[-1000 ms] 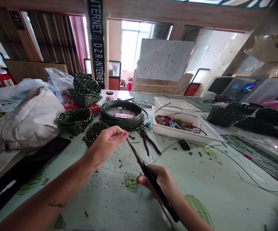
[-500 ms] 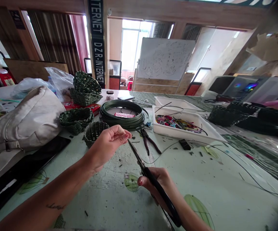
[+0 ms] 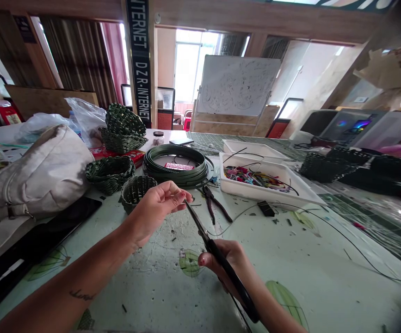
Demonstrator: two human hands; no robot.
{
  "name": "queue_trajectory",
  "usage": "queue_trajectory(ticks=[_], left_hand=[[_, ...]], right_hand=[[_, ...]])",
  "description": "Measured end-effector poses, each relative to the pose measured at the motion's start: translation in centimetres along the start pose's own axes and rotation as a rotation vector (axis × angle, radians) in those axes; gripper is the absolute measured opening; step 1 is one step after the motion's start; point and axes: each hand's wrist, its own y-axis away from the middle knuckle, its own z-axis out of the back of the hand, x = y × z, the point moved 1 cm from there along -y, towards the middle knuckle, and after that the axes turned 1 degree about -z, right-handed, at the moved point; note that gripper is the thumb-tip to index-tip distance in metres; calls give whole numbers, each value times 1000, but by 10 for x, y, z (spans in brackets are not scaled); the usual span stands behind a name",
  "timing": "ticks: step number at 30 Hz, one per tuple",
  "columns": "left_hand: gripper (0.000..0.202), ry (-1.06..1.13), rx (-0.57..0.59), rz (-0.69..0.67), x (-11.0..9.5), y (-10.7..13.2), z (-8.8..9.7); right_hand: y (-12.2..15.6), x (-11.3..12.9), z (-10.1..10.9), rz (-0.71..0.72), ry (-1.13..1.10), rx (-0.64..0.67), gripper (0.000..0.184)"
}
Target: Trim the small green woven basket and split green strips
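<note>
Right hand wrapped round black-handled scissors, tips just beside left hand's fingertips. Left hand pinched narrow, just right of small woven basket (anything held too thin to tell). Green strip coil beyond basket, pliers farther right, both on surface.

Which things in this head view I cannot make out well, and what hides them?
Head view:
- Left hand fingertips: they hide whether anything is pinched.
- Scissors: the right hand hides their grip.
- Pink label in the coil: writing too small.
- Tray contents: too small and tangled to name.
</note>
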Motion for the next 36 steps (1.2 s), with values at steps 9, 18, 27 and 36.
queue_trajectory(ticks=[9, 18, 27, 36], left_hand=[[23, -44, 28, -40, 1, -1, 0], [19, 107, 53, -5, 6, -3, 3], [19, 370, 165, 175, 25, -3, -8], [23, 396, 204, 234, 32, -4, -7]], right_hand=[[-1, 4, 1, 1, -19, 22, 65], [-1, -3, 1, 6, -52, 19, 64], [-1, -3, -2, 8, -133, 53, 64], [0, -1, -1, 54, -106, 138, 70]])
